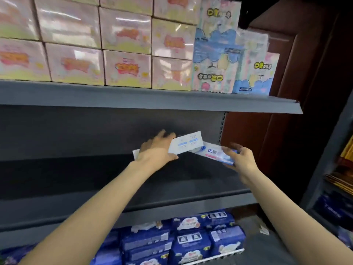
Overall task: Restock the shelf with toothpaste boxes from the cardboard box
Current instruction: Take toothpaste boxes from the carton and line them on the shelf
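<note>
My left hand grips a white toothpaste box with blue labels, its long side tilted up to the right, above the dark grey middle shelf. My right hand holds a second white and blue toothpaste box by its right end, slanting down to the right. The two boxes meet near the shelf's right rear. No boxes stand on this shelf. The cardboard box is out of view.
The upper shelf carries pink tissue packs and blue-and-white packs at its right end. Blue packs fill the level below. A dark brown panel bounds the shelf on the right, with another rack beyond.
</note>
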The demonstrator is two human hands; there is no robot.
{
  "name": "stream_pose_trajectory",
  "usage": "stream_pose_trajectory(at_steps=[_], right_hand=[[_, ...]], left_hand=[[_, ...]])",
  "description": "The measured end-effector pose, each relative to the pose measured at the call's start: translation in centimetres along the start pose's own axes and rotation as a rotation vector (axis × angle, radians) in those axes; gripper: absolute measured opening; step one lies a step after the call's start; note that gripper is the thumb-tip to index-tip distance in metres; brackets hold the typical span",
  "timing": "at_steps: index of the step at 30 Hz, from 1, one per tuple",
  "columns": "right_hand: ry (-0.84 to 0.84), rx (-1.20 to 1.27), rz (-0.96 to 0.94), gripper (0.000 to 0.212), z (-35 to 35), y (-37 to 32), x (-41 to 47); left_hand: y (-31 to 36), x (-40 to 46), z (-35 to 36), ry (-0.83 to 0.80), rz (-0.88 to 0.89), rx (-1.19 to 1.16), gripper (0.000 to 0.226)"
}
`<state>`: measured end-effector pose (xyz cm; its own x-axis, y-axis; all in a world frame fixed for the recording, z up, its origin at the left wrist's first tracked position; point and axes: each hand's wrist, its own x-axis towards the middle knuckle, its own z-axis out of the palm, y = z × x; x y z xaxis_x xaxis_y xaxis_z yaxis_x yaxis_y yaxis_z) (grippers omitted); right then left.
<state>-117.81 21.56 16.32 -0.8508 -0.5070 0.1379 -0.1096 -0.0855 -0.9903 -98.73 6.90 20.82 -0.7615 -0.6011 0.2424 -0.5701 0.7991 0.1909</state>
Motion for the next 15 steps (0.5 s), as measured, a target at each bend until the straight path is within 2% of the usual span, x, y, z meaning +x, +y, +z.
stream_pose_trajectory(at_steps=[3, 8, 11, 15], right_hand=[[-0.045, -0.093, -0.077, 0.045, -0.8, 1.3, 5.9], [-0.332, -0.406, -0.259, 0.025, -1.3, 3.1, 14.8], [-0.408, -0.601, -0.327, 0.016, -1.3, 3.6, 18.5], [-0.431, -0.855, -0.392, 0.036, -1.2, 4.6, 22.1]], left_hand=[[1.9, 2.6, 1.4, 0.048, -0.066, 0.03, 0.061], [3.8, 6.4, 3.1, 0.135, -0.109, 0.059, 0.06], [4.8, 8.5, 4.1, 0.142, -0.139, 0.073, 0.062], [5.6, 10.0, 5.7, 0.152, -0.179, 0.114, 0.057]])
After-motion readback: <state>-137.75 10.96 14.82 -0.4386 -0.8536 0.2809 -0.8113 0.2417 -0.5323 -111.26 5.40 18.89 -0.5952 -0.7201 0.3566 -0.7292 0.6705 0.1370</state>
